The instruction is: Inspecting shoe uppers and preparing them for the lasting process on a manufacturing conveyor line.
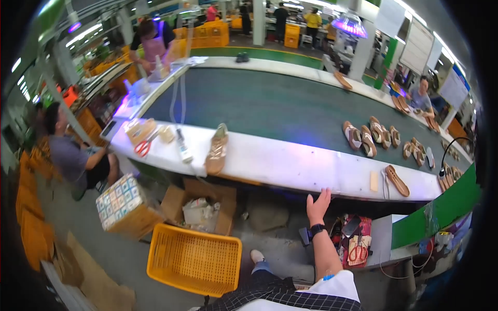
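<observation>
My right hand point(317, 206) is raised with fingers apart and holds nothing. A dark band sits on its wrist. It hovers just below the front edge of the white work ledge point(290, 166). A tan shoe point(217, 149) lies on that ledge to the left. A flat sole point(397, 180) and a small tan block point(374, 181) lie on the ledge to the right. My left hand is out of view.
A dark green conveyor belt point(270, 106) carries several sandals point(365, 139). Red scissors point(142, 147) lie on the ledge at left. Below stand a yellow basket point(194, 259), an open cardboard box point(199, 207) and a patterned box point(124, 207). A seated person point(72, 155) is at left.
</observation>
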`<move>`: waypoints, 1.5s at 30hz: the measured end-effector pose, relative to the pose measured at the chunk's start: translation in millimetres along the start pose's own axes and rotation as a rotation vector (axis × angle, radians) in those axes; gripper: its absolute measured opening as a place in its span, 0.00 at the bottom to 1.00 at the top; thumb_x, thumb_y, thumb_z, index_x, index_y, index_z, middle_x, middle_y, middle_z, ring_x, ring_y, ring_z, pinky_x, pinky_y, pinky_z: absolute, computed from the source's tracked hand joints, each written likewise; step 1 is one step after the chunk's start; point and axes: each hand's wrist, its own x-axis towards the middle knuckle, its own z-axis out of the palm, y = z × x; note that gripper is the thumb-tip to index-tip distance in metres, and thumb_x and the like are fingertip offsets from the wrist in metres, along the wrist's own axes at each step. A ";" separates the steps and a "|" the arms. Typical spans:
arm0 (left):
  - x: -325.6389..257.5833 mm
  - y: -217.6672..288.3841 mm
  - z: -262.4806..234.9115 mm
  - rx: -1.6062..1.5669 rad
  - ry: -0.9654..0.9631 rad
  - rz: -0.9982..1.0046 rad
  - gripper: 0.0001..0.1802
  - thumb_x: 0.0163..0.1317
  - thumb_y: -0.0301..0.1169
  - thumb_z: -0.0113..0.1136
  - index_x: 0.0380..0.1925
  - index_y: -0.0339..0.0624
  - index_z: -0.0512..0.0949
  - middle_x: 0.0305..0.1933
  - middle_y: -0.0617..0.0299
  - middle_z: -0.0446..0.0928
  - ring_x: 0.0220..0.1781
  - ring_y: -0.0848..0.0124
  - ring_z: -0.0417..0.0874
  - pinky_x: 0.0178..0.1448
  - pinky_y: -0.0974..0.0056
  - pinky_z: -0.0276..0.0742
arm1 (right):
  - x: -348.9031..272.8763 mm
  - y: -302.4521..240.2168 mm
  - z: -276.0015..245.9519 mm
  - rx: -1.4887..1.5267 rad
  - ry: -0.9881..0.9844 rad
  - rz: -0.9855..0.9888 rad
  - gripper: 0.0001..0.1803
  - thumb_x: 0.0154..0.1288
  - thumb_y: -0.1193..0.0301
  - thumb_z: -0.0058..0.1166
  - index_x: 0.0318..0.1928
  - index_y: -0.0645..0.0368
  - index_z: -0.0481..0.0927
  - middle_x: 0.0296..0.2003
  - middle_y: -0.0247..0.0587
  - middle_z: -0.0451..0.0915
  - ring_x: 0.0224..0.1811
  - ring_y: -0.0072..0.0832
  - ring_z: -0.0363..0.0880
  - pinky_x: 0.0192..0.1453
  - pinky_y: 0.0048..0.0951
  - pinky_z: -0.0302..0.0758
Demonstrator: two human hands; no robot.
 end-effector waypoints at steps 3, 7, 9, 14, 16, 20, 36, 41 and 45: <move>29.6 50.3 11.0 -0.013 -0.062 -0.039 0.24 0.61 0.48 0.43 0.17 0.45 0.76 0.18 0.61 0.73 0.23 0.67 0.72 0.29 0.61 0.65 | 71.8 3.5 29.9 -0.051 0.015 -0.015 0.35 0.55 0.64 0.56 0.60 0.70 0.60 0.64 0.62 0.57 0.66 0.56 0.54 0.70 0.48 0.51; 33.8 84.5 25.1 -0.032 -0.140 -0.127 0.25 0.62 0.50 0.41 0.16 0.46 0.76 0.17 0.63 0.72 0.22 0.68 0.71 0.27 0.62 0.64 | 108.2 62.1 67.9 -0.241 0.036 0.099 0.36 0.57 0.60 0.53 0.61 0.70 0.61 0.64 0.61 0.57 0.67 0.56 0.53 0.71 0.52 0.47; 35.2 93.6 20.2 -0.049 -0.152 -0.169 0.26 0.63 0.51 0.41 0.16 0.46 0.76 0.17 0.64 0.72 0.21 0.69 0.70 0.26 0.62 0.64 | 102.5 74.5 75.1 -0.282 -0.008 0.110 0.36 0.57 0.60 0.53 0.60 0.70 0.62 0.63 0.61 0.59 0.67 0.56 0.54 0.71 0.53 0.47; 42.0 111.4 23.7 -0.118 -0.182 -0.248 0.29 0.64 0.53 0.39 0.15 0.47 0.76 0.15 0.66 0.71 0.19 0.71 0.69 0.24 0.63 0.62 | 106.2 66.3 76.2 -0.277 -0.030 0.126 0.33 0.55 0.60 0.55 0.57 0.68 0.67 0.60 0.59 0.64 0.65 0.54 0.56 0.70 0.54 0.48; 48.6 118.4 18.5 -0.081 -0.191 -0.239 0.28 0.64 0.53 0.39 0.15 0.47 0.76 0.15 0.65 0.71 0.19 0.71 0.69 0.25 0.63 0.63 | 106.3 66.6 73.9 -0.254 -0.039 0.124 0.33 0.54 0.60 0.56 0.56 0.67 0.67 0.59 0.59 0.64 0.65 0.53 0.57 0.70 0.54 0.48; 62.6 137.1 17.9 0.025 -0.182 -0.218 0.26 0.63 0.50 0.41 0.16 0.46 0.75 0.16 0.64 0.71 0.20 0.70 0.70 0.25 0.63 0.63 | 117.8 46.6 65.6 -0.249 -0.089 0.200 0.30 0.52 0.60 0.58 0.52 0.65 0.68 0.57 0.58 0.64 0.63 0.55 0.58 0.69 0.53 0.50; 156.7 205.5 -48.3 0.561 -0.194 -0.042 0.17 0.59 0.39 0.46 0.17 0.43 0.74 0.17 0.60 0.71 0.21 0.66 0.72 0.27 0.60 0.67 | 165.5 29.6 140.0 -0.255 -0.031 0.178 0.14 0.55 0.68 0.55 0.38 0.65 0.75 0.48 0.49 0.70 0.58 0.45 0.63 0.64 0.48 0.57; 169.5 203.6 -34.9 0.620 -0.190 0.011 0.14 0.58 0.36 0.48 0.17 0.42 0.73 0.17 0.59 0.72 0.22 0.65 0.73 0.28 0.59 0.68 | 159.4 46.7 93.2 -0.050 -0.159 0.282 0.11 0.60 0.68 0.52 0.35 0.64 0.72 0.37 0.53 0.76 0.45 0.51 0.73 0.51 0.48 0.68; 180.4 203.8 -22.2 0.677 -0.195 0.060 0.12 0.57 0.33 0.49 0.17 0.41 0.73 0.18 0.57 0.72 0.22 0.64 0.73 0.28 0.59 0.69 | 130.7 62.3 28.9 0.025 -0.164 0.407 0.11 0.65 0.67 0.47 0.40 0.61 0.66 0.28 0.59 0.78 0.34 0.58 0.76 0.39 0.55 0.71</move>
